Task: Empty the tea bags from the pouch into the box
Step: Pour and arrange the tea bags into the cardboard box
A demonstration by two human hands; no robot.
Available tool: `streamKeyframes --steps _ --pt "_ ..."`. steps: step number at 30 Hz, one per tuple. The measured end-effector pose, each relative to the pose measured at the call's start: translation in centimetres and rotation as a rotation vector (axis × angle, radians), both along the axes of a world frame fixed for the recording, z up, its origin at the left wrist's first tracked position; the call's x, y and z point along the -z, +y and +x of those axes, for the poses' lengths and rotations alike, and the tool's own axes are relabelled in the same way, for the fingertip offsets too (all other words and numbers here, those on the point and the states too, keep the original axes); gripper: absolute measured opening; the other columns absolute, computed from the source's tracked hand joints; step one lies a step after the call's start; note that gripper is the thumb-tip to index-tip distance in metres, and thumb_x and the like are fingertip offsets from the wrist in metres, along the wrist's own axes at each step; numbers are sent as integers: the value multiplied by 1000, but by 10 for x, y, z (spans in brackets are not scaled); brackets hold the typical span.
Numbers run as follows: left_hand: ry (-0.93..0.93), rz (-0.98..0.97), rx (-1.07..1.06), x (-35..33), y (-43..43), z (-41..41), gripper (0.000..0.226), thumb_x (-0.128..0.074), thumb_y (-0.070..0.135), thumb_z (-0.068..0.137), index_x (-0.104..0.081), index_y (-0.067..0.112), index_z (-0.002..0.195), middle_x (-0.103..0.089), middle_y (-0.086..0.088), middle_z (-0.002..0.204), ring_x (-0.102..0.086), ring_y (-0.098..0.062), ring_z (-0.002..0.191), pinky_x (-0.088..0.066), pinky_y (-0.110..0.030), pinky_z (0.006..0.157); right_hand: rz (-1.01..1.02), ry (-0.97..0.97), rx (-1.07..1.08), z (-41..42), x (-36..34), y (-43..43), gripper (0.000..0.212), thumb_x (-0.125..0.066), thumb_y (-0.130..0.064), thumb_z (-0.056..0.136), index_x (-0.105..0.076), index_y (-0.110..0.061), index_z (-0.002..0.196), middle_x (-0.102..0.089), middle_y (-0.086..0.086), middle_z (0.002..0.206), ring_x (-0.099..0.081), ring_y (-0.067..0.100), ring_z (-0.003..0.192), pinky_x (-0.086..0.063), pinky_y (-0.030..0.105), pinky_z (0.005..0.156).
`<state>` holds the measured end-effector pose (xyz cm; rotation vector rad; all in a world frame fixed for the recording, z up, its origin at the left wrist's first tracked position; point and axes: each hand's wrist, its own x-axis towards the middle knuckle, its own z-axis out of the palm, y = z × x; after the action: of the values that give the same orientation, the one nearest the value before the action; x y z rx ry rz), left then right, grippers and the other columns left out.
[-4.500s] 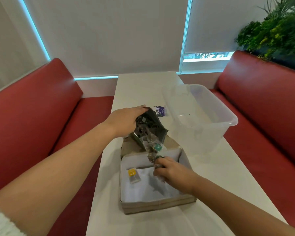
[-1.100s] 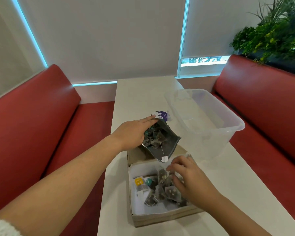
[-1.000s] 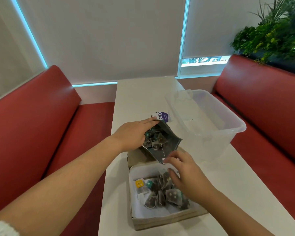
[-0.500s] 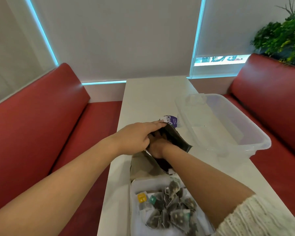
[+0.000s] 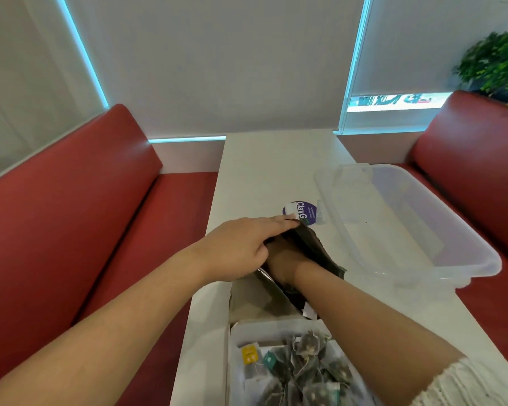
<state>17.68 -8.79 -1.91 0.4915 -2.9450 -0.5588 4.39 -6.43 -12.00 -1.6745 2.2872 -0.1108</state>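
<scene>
A dark foil pouch (image 5: 320, 253) lies tilted on the white table, its mouth facing the cardboard box (image 5: 235, 341) at the near edge. My left hand (image 5: 241, 247) grips the pouch's upper side. My right hand (image 5: 282, 259) is pushed deep inside the pouch, so its fingers are hidden. Several pyramid tea bags (image 5: 305, 367) with small paper tags lie piled in the box's white-lined inside. One white tag (image 5: 308, 312) hangs at the pouch's mouth.
A clear plastic tub (image 5: 408, 230) stands on the table to the right of the pouch. A purple round sticker (image 5: 302, 212) lies just beyond it. Red bench seats (image 5: 71, 218) flank the narrow table (image 5: 261, 171); a plant (image 5: 496, 63) is at the far right.
My right hand left the tea bags in the box and went into the pouch's mouth, where it stays. My view tilted closer; the left hand kept its hold.
</scene>
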Motion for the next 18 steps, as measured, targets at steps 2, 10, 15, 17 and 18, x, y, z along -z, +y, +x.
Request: streamKeyframes --steps 2,10,15,17,18 --pt "1 -6 9 2 0 1 71 -38 1 84 -30 40 144 -26 28 150 -33 3 133 -33 -18 104 72 91 2 5 -8 3 42 -51 -17 95 -43 -8 135 -48 18 137 -47 35 123 -37 43 107" --pt "-32 -41 3 0 -2 7 71 -39 4 84 -29 41 144 -31 19 152 -37 -7 135 -36 -25 105 -359 86 -180 9 -30 72 37 -62 -8 82 -57 -15 118 -51 12 125 -53 31 107 -47 38 93" --pt "-19 -157 13 6 5 9 68 -41 7 87 -28 41 144 -32 20 151 -43 -9 131 -40 -23 95 -556 57 -239 12 -36 97 35 -63 0 75 -60 -13 106 -54 11 113 -54 31 96 -50 41 81" --pt "-15 -171 12 9 4 9 67 -43 8 89 -26 43 144 -33 20 151 -45 -9 130 -41 -25 95 -609 22 -256 13 -41 107 34 -64 2 73 -61 -12 103 -55 10 108 -54 29 92 -48 34 79" --pt "-17 -177 13 10 3 9 67 -44 9 90 -25 44 144 -34 20 150 -46 -10 129 -42 -26 95 -638 -6 -262 14 -43 113 33 -65 3 72 -62 -11 102 -55 11 107 -54 27 91 -46 29 78"
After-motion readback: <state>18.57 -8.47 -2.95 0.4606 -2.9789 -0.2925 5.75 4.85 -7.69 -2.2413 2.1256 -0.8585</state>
